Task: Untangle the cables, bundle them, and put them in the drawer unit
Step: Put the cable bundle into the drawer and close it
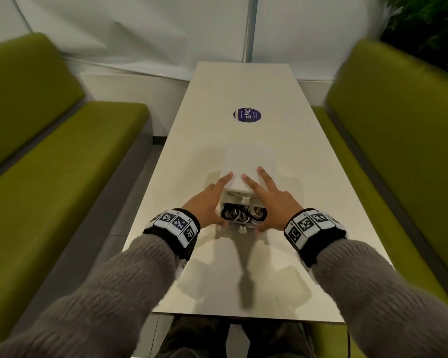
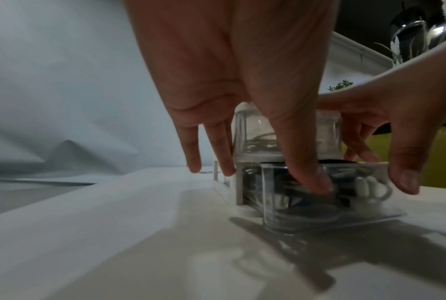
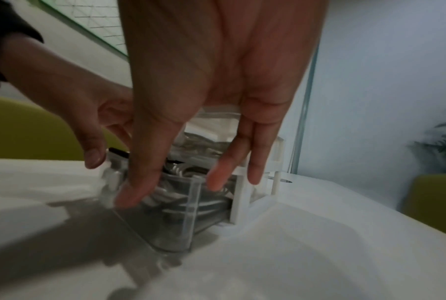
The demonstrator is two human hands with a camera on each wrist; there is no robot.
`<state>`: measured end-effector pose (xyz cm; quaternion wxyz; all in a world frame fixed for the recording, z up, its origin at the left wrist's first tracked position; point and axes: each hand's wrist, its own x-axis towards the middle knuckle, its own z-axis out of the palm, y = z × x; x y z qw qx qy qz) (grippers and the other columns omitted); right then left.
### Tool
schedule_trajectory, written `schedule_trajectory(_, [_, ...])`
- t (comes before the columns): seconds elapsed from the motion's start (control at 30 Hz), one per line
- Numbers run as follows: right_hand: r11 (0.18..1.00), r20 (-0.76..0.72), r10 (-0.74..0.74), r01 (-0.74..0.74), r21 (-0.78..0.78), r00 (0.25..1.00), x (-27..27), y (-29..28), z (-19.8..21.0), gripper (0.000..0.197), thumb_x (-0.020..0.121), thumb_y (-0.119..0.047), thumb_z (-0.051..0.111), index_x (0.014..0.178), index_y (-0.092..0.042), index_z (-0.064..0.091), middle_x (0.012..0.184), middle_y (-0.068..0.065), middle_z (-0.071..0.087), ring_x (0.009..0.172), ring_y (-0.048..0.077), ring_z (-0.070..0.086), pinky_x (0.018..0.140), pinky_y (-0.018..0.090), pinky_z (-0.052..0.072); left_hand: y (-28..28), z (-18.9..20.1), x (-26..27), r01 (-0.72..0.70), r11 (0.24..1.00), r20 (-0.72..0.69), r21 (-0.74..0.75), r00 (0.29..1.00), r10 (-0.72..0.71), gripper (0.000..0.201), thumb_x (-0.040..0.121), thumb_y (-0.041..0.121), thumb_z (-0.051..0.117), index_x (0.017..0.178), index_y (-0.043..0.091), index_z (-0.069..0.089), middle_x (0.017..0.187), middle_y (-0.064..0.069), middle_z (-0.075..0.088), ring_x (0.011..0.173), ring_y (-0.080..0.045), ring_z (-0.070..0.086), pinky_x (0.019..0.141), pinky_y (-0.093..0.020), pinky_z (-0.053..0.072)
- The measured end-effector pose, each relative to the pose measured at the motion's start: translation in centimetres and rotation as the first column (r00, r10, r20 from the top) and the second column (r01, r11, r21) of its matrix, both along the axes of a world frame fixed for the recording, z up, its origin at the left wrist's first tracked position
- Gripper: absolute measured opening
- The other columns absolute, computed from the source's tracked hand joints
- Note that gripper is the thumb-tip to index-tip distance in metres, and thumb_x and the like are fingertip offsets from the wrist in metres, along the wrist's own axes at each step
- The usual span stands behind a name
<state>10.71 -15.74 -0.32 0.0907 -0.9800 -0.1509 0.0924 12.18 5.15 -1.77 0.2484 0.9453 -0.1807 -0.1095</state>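
Note:
A white drawer unit stands on the table in the head view. Its clear bottom drawer is pulled partway out and holds coiled black and white cables. The drawer above it is pushed in, with a white cable inside. My left hand lays a straight finger on the unit's top, and its thumb touches the clear drawer front. My right hand rests two straight fingers on top, and its thumb is against the drawer front. The left hand shows beside it.
The long white table has a round purple sticker beyond the unit. Green benches run along the left and right sides. A white wall is at the far end, and a plant at upper right.

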Motion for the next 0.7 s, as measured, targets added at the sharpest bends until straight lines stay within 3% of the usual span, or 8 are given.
schedule_trajectory(0.1, [0.998, 0.006, -0.014, 0.014, 0.057, 1.0, 0.0, -0.1, -0.3, 0.125, 0.066, -0.021, 0.086, 0.147, -0.049, -0.004, 0.159, -0.004, -0.022, 0.105, 0.034, 0.062, 0.089, 0.036, 0.051, -0.3, -0.5, 0.3, -0.029, 0.993, -0.01, -0.114, 1.0, 0.028, 0.114, 0.067, 0.011, 0.082, 0.144, 0.042, 0.004, 0.132, -0.011, 0.045, 0.104, -0.028, 0.058, 0.092, -0.043, 0.05])
schedule_trajectory(0.2, [0.999, 0.06, -0.007, 0.004, 0.05, 0.998, -0.1, -0.2, -0.3, 0.115, 0.073, -0.021, 0.081, 0.147, -0.05, -0.001, 0.16, -0.007, -0.016, 0.095, 0.031, 0.065, 0.079, 0.033, 0.054, -0.6, -0.8, 0.0, -0.064, 0.982, 0.031, -0.18, 0.997, 0.071, 0.103, 0.07, 0.009, 0.079, 0.144, 0.036, 0.013, 0.131, -0.009, 0.045, 0.096, -0.023, 0.059, 0.089, -0.039, 0.051])
schedule_trajectory(0.3, [1.0, 0.084, 0.026, -0.026, -0.012, 0.996, -0.1, -0.7, -0.3, 0.112, 0.077, -0.028, 0.078, 0.146, -0.05, -0.007, 0.16, -0.008, -0.018, 0.084, 0.024, 0.066, 0.062, 0.029, 0.051, -0.5, -1.0, -0.2, -0.072, 0.986, 0.047, -0.149, 0.996, 0.08, 0.103, 0.068, 0.016, 0.081, 0.145, 0.033, 0.014, 0.134, -0.009, 0.042, 0.11, -0.026, 0.053, 0.095, -0.042, 0.047])
schedule_trajectory(0.43, [0.998, 0.109, 0.065, -0.062, -0.032, 0.992, -0.1, -1.2, -0.3, 0.111, 0.077, -0.034, 0.076, 0.148, -0.046, -0.009, 0.161, -0.008, -0.014, 0.08, 0.023, 0.064, 0.059, 0.028, 0.049, -0.7, -1.1, -0.6, -0.038, 0.983, 0.058, -0.182, 0.997, 0.049, 0.1, 0.069, 0.012, 0.08, 0.144, 0.024, 0.016, 0.142, -0.009, 0.034, 0.124, -0.026, 0.044, 0.099, -0.031, 0.04])
schedule_trajectory(0.57, [1.0, 0.205, 0.018, -0.014, -0.019, 0.979, -0.1, -1.2, -0.9, 0.099, 0.078, -0.034, 0.075, 0.151, -0.04, 0.008, 0.162, -0.007, 0.004, 0.076, 0.028, 0.064, 0.066, 0.028, 0.042, -1.2, -1.1, -0.4, -0.08, 0.975, 0.097, -0.209, 0.99, 0.102, 0.082, 0.073, 0.008, 0.075, 0.137, 0.021, 0.025, 0.139, -0.007, 0.043, 0.117, -0.027, 0.052, 0.087, -0.026, 0.039])
schedule_trajectory(0.7, [1.0, 0.296, -0.008, 0.003, 0.019, 0.955, 0.0, -1.0, -1.6, 0.093, 0.074, -0.032, 0.08, 0.149, -0.037, 0.025, 0.159, -0.004, 0.021, 0.083, 0.029, 0.066, 0.088, 0.041, 0.049, -1.4, -1.1, 0.1, -0.11, 0.969, 0.106, -0.222, 0.985, 0.136, 0.075, 0.07, 0.008, 0.077, 0.128, 0.02, 0.031, 0.133, -0.005, 0.048, 0.097, -0.025, 0.056, 0.078, -0.028, 0.041])
